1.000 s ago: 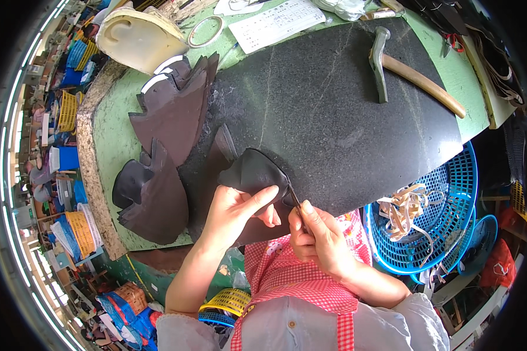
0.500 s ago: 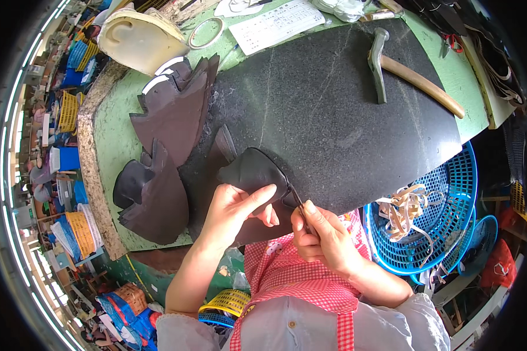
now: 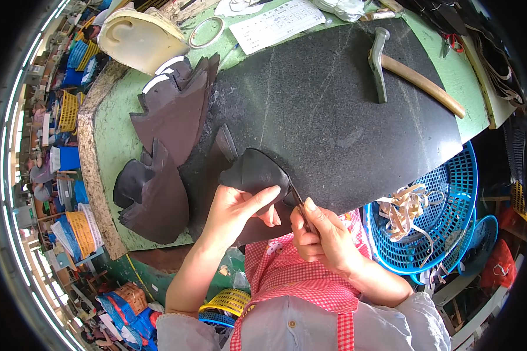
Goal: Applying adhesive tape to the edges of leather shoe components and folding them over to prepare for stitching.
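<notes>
My left hand (image 3: 231, 212) pinches a black leather piece (image 3: 254, 171), smooth and rounded like part of a shoe upper, with the thumb on top and the other fingers curled beneath. In my right hand (image 3: 329, 238) is a slim dark tool (image 3: 296, 197); the fingers wrap its lower part and its tip lies against the right edge of the leather. Whether it is a blade or small snips I cannot make out. The piece is held over the near edge of a dark stone slab (image 3: 334, 123). Its underside is hidden by my left hand.
Stacks of dark brown leather pieces (image 3: 171, 120) lie left of the slab. A wooden-handled hammer (image 3: 421, 85) rests at its far right. Behind stand a tape roll (image 3: 221, 30), a paper sheet (image 3: 263, 32) and a whitish container (image 3: 143, 44). A blue basket (image 3: 392, 248) with strips stands right.
The leather piece has shifted very slightly to the right in my left hand. Both hands are otherwise nearly where they were, with the tool's tip still at the leather's edge.
</notes>
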`<state>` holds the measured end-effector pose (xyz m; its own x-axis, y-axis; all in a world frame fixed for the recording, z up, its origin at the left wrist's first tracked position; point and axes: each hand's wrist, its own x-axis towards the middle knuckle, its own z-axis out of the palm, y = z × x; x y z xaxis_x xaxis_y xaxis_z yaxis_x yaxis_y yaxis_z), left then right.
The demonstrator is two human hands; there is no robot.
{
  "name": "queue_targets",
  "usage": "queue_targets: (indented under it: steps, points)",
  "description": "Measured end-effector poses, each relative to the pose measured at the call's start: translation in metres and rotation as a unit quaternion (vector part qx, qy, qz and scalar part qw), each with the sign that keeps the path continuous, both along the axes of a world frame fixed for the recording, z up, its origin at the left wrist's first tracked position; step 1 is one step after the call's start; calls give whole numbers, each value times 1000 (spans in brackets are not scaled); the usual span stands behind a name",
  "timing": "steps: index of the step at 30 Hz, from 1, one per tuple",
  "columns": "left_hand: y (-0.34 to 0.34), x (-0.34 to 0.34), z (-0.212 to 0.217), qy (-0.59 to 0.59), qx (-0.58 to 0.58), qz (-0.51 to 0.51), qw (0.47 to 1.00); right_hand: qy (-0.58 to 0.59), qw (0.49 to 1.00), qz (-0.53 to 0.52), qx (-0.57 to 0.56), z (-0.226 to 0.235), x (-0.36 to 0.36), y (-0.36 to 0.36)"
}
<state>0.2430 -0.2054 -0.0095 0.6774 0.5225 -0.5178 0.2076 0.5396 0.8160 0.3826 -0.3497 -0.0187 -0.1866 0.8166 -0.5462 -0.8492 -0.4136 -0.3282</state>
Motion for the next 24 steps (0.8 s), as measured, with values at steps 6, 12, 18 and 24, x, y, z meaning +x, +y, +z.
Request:
queue_targets:
  steps: [6,12,18,24]
  points:
    - [1,1,-3,-28,14,3,1000,9,1000,-16,-5,-1,-2,3]
    - [0,1,0,-2,5,-5,1000,0,999,-35,-7,-5,-7,2]
    - [-1,0,3,17,19,-5,1000,6,1000,-30,3,-6,-6,2]
    - [-1,1,5,27,3,4,1000,-30,999,-26,2,0,4,3]
